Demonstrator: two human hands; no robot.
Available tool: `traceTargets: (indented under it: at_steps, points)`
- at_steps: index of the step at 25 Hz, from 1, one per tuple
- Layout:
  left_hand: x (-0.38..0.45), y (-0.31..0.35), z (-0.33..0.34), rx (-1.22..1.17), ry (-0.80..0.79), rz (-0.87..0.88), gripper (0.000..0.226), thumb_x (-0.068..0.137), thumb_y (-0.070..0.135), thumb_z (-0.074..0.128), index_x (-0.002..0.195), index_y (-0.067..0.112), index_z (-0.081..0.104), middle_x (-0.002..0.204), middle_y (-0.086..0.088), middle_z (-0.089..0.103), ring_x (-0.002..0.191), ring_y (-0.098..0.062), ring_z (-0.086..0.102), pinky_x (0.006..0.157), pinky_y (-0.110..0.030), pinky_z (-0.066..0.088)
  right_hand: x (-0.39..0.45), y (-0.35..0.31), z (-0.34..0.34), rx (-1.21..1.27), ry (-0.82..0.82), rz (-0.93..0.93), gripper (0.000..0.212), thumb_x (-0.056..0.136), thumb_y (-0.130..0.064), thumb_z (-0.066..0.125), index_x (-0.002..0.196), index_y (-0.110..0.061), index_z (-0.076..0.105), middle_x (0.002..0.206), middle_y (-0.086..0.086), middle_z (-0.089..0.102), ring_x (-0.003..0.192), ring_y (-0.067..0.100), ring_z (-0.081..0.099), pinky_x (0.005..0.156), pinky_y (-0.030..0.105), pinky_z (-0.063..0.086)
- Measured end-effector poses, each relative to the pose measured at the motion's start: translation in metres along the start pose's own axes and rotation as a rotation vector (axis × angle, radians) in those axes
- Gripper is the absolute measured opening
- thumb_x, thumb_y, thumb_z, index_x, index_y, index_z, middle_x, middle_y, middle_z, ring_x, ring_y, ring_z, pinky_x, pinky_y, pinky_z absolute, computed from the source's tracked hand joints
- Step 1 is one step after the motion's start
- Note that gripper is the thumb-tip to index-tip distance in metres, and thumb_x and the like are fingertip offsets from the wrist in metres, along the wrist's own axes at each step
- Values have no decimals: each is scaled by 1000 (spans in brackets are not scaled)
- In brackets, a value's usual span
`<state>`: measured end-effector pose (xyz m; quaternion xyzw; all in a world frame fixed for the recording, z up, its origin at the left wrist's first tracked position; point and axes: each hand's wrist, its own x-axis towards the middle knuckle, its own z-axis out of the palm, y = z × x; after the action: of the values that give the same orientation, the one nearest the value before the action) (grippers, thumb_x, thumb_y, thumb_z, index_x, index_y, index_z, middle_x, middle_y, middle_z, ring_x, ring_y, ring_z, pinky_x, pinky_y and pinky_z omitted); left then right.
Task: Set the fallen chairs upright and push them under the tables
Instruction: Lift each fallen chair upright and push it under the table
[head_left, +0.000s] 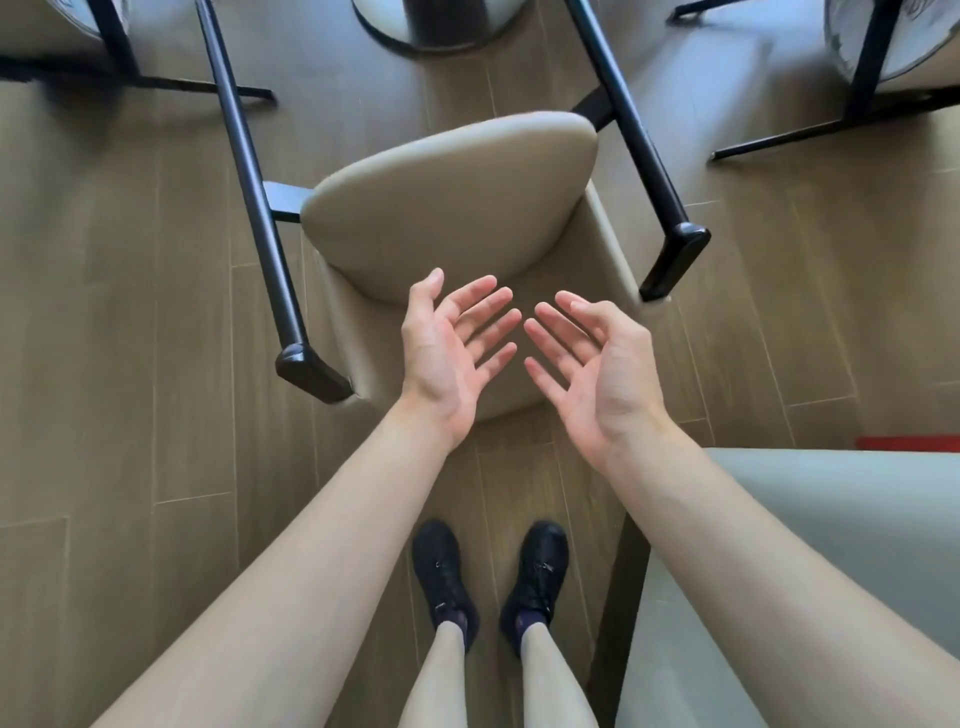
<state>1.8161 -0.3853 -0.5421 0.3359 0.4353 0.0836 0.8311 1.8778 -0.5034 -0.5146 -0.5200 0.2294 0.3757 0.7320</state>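
Observation:
A beige padded chair (441, 208) with black metal legs lies tipped over on the wooden floor in front of my feet. Its backrest is flat on the floor toward me and its seat cushion faces up. Two black legs (249, 197) (639, 135) run away from me toward the table base (431, 21) at the top. My left hand (447, 353) and my right hand (582, 364) hover palms up over the backrest, fingers spread, holding nothing and touching nothing.
Black chair legs (124, 52) stand at the upper left and more black legs (857, 88) at the upper right. A grey-green tabletop (831, 519) fills the lower right beside my right arm. My black shoes (488, 577) stand close behind the chair.

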Motion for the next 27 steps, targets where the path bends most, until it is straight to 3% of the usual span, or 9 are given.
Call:
traceTargets:
  at_steps: [4, 18, 24, 27]
  points:
    - [19, -34, -13, 2, 61, 9, 51, 97, 53, 42, 124, 18, 68, 130, -2, 67, 114, -19, 70, 98, -40, 53, 26, 24, -19, 4, 48, 20, 30, 92, -21, 57, 119, -15, 68, 113, 2, 76, 105, 14, 72, 99, 41, 49]
    - [112, -177, -97, -54, 187, -113, 47, 98, 47, 45, 126, 15, 67, 132, -3, 65, 119, -19, 65, 108, -42, 45, 156, 167, -95, 10, 148, 151, 21, 91, -18, 59, 109, -15, 69, 115, 5, 74, 104, 15, 72, 101, 42, 48]
    - [172, -249, -137, -106, 264, -128, 56, 96, 61, 47, 120, 15, 69, 126, -3, 68, 118, -16, 64, 108, -39, 45, 226, 233, -115, 21, 185, 191, 6, 90, -17, 62, 93, -18, 67, 115, 6, 74, 102, 15, 72, 96, 38, 50]
    - [214, -290, -157, -199, 309, -153, 62, 94, 67, 48, 120, 15, 68, 127, -5, 66, 122, -18, 61, 111, -40, 42, 272, 269, -133, 2, 207, 191, 10, 90, -15, 64, 99, -17, 68, 110, 3, 73, 104, 15, 71, 96, 36, 51]
